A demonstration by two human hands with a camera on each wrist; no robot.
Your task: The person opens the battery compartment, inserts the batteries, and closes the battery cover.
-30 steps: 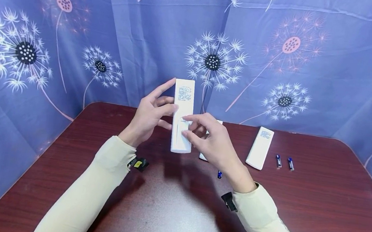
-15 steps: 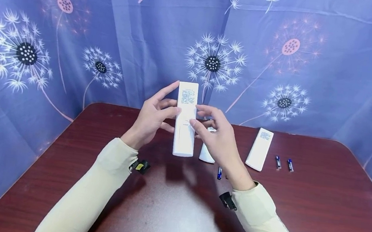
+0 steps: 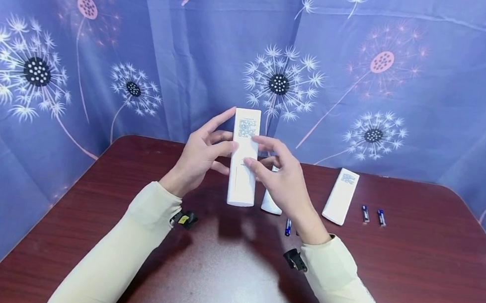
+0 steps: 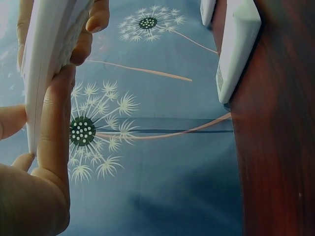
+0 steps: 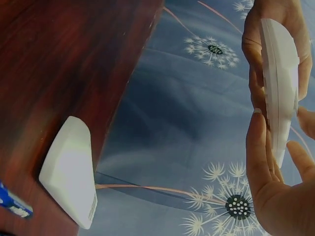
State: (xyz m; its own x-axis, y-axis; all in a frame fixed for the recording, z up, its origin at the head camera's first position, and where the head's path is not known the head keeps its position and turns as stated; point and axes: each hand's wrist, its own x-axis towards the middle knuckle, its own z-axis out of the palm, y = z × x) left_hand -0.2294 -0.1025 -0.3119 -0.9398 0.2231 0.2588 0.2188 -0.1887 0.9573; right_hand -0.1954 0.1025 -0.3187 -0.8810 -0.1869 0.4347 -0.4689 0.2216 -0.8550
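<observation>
Above the middle of the dark red table [image 3: 219, 279], two cream sleeves reach forward, a small black clip at each wrist. The left hand [image 3: 199, 159] grips a white remote [image 3: 243, 161] from its left edge, thumb and curled fingers round the body, index finger stretched up along the top corner. The right hand [image 3: 282, 178] meets it from the right side, thumb tip pressed on the remote's back face and fingers curled behind its right edge; both hands are clamped on the one remote. It is held upright, clear of the table, back toward the camera, printed label near its top. Just beyond the right hand, a second white remote [image 3: 270, 202] lies on the table, partly hidden; a small blue battery [image 3: 288, 226] lies near that wrist. Farther right, a third white remote [image 3: 340, 196] lies flat, label up, with two more blue batteries [image 3: 372, 216] side by side just beside it. Behind everything hangs a blue curtain [image 3: 412, 91] printed with dandelion heads
</observation>
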